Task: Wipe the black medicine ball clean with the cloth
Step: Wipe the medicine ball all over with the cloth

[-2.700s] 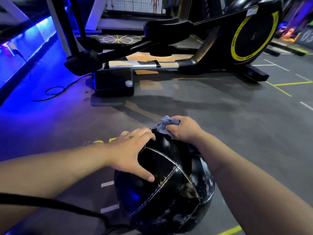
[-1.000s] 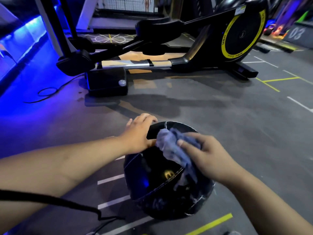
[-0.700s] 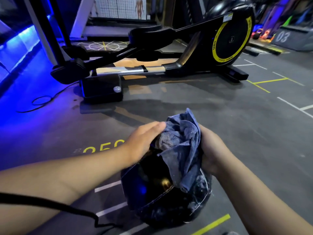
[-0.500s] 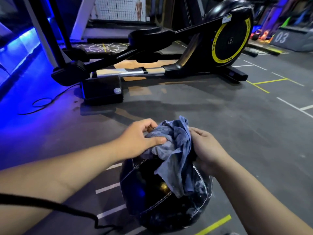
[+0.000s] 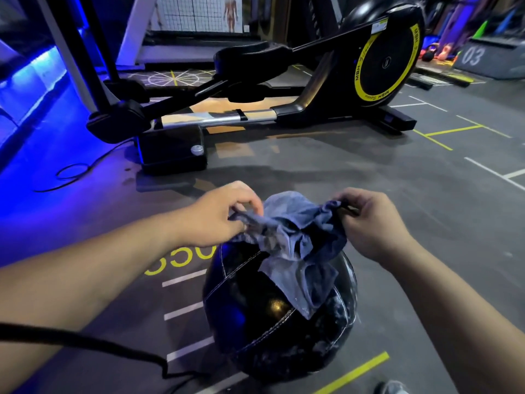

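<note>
The black medicine ball (image 5: 267, 317) with white stitched seams sits on the gym floor just in front of me, whitish smears on its right side. A crumpled blue-grey cloth (image 5: 295, 237) hangs stretched above the ball's top, its lower folds draping onto the ball. My left hand (image 5: 218, 214) pinches the cloth's left edge between thumb and fingers. My right hand (image 5: 372, 223) pinches its right edge. Neither hand touches the ball.
A black elliptical trainer (image 5: 284, 89) with a yellow-ringed flywheel (image 5: 386, 61) stands across the floor behind the ball. A loose black cable (image 5: 74, 174) loops at the left under blue light. A thick black cord (image 5: 93, 344) crosses the lower left. White and yellow lines mark the grey floor (image 5: 426, 211).
My right hand lifted the cloth off the ball's top. My left hand left the ball and took the cloth's other edge, and both hands have pulled it apart sideways above the ball.
</note>
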Tool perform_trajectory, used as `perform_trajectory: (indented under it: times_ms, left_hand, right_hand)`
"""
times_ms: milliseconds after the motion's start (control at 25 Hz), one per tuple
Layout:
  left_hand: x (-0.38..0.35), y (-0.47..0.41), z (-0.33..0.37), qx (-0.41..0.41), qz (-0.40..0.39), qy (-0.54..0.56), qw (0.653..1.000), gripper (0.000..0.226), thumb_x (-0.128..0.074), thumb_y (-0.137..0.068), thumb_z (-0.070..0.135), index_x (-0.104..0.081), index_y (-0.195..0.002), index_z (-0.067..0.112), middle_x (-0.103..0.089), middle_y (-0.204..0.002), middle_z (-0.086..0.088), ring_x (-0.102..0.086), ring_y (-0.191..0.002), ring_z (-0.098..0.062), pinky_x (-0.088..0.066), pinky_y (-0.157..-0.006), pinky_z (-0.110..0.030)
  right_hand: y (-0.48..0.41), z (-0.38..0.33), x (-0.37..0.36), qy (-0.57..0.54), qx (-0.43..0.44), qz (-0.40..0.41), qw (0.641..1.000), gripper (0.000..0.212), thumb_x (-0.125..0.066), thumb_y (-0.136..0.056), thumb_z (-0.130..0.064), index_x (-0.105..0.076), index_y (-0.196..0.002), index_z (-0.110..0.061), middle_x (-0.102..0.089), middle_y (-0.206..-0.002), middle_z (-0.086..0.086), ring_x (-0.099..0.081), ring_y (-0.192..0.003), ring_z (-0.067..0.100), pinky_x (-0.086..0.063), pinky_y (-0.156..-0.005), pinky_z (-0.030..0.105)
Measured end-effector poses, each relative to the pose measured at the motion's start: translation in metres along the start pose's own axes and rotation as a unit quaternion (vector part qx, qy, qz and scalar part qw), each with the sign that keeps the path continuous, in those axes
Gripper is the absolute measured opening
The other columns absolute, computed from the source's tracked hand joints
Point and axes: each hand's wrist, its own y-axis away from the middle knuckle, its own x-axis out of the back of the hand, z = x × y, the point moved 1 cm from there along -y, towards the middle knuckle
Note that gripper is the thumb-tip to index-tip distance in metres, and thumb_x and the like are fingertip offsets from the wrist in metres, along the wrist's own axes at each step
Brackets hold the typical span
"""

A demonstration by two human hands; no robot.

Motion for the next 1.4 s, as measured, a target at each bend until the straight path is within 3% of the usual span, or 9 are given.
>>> perform_trajectory:
  times_ms: [200, 480, 600, 720, 880, 1000, 1120, 1240, 1400]
  left_hand:
    - [-0.01, 0.013, -0.014, -0.108, -0.11, -0.314, 0.937, 0.017, -0.063, -0.063, 0.024, -0.053, -0.076, 0.029, -0.046, -0.097, 0.016, -0.041, -0.086, -0.003, -0.035, -0.072, -0.028]
    - [-0.013, 0.015, -0.001, -0.071, -0.163, -0.217, 0.96, 0.04, -0.063, -0.076, 0.061, -0.058, -0.067, 0.023, -0.05, -0.093, 0.014, -0.057, -0.074, -0.008, -0.045, -0.07, -0.031]
    - [-0.015, 0.013, 0.005, -0.045, -0.124, -0.17, 0.977, 0.046, -0.053, -0.079, 0.065, -0.065, -0.069, 0.022, -0.054, -0.097, 0.013, -0.06, -0.079, -0.009, -0.049, -0.075, -0.035]
    - [-0.034, 0.017, 0.004, -0.077, -0.127, -0.185, 0.971, 0.033, -0.072, -0.07, 0.052, -0.056, -0.084, 0.027, -0.051, -0.098, 0.014, -0.055, -0.085, -0.008, -0.048, -0.076, -0.036]
    - [-0.058, 0.019, 0.004, -0.106, -0.113, -0.129, 0.979, 0.031, -0.064, -0.068, 0.03, -0.063, -0.099, 0.027, -0.053, -0.113, 0.015, -0.055, -0.104, -0.008, -0.047, -0.09, -0.032]
    - [-0.059, 0.013, 0.005, -0.037, -0.166, -0.065, 0.983, 0.056, -0.053, -0.066, 0.034, -0.067, -0.12, 0.028, -0.05, -0.136, 0.015, -0.038, -0.13, 0.002, -0.024, -0.11, -0.011]
    - [-0.054, 0.005, 0.005, 0.047, -0.175, 0.067, 0.981, 0.057, -0.044, -0.063, 0.021, -0.072, -0.112, 0.027, -0.048, -0.14, 0.011, -0.04, -0.131, 0.005, -0.012, -0.094, 0.009]
    - [-0.051, -0.006, -0.011, 0.058, -0.039, 0.07, 0.995, 0.042, -0.05, -0.069, 0.016, -0.074, -0.102, 0.027, -0.056, -0.134, 0.009, -0.048, -0.125, 0.002, -0.028, -0.106, -0.008]
    - [-0.061, -0.019, -0.037, 0.108, -0.145, -0.092, 0.979, 0.061, -0.055, -0.087, 0.018, -0.041, -0.143, 0.035, -0.033, -0.154, 0.013, -0.026, -0.144, -0.01, -0.013, -0.12, -0.051]
  right_hand:
    - [0.016, 0.02, 0.022, 0.205, 0.062, -0.175, 0.961, 0.05, -0.054, -0.065, 0.012, -0.065, -0.051, -0.034, -0.071, -0.082, -0.016, -0.064, -0.074, -0.002, -0.051, -0.074, 0.02]
    - [0.027, -0.008, 0.02, 0.416, -0.071, -0.362, 0.831, 0.02, -0.054, -0.079, -0.028, -0.068, -0.073, -0.015, -0.068, -0.083, 0.006, -0.062, -0.081, 0.028, -0.054, -0.073, 0.032]
    - [0.04, -0.026, 0.005, 0.432, -0.033, -0.197, 0.879, 0.039, -0.05, -0.092, -0.045, -0.06, -0.076, -0.012, -0.064, -0.074, 0.008, -0.059, -0.076, 0.032, -0.04, -0.061, 0.031]
    - [0.071, -0.034, -0.042, 0.289, -0.078, -0.123, 0.946, 0.044, -0.048, -0.091, -0.055, -0.064, -0.106, -0.017, -0.066, -0.118, 0.016, -0.059, -0.113, 0.033, -0.048, -0.083, 0.034]
    - [0.097, -0.018, -0.094, 0.253, -0.214, -0.159, 0.93, 0.098, -0.03, -0.088, -0.075, 0.004, -0.156, -0.014, 0.018, -0.163, 0.01, 0.019, -0.15, 0.03, -0.001, -0.119, 0.06]
    - [0.077, 0.004, -0.082, 0.275, -0.198, -0.105, 0.935, 0.107, -0.039, -0.079, -0.081, 0.001, -0.157, -0.019, 0.014, -0.165, 0.007, 0.017, -0.151, 0.028, -0.002, -0.119, 0.061]
    - [0.061, 0.024, -0.07, 0.245, -0.158, -0.083, 0.953, 0.104, -0.055, -0.072, -0.077, -0.015, -0.155, -0.028, 0.0, -0.166, 0.0, 0.007, -0.153, 0.023, -0.006, -0.119, 0.06]
    - [0.052, 0.036, -0.066, 0.198, -0.121, -0.04, 0.972, 0.084, -0.064, -0.076, -0.06, -0.033, -0.149, -0.035, -0.015, -0.164, -0.005, -0.002, -0.153, 0.02, -0.009, -0.119, 0.061]
    - [0.043, 0.044, -0.056, 0.149, -0.042, -0.047, 0.987, 0.063, -0.058, -0.071, -0.034, -0.056, -0.134, -0.033, -0.039, -0.155, -0.004, -0.022, -0.15, 0.018, -0.022, -0.12, 0.05]
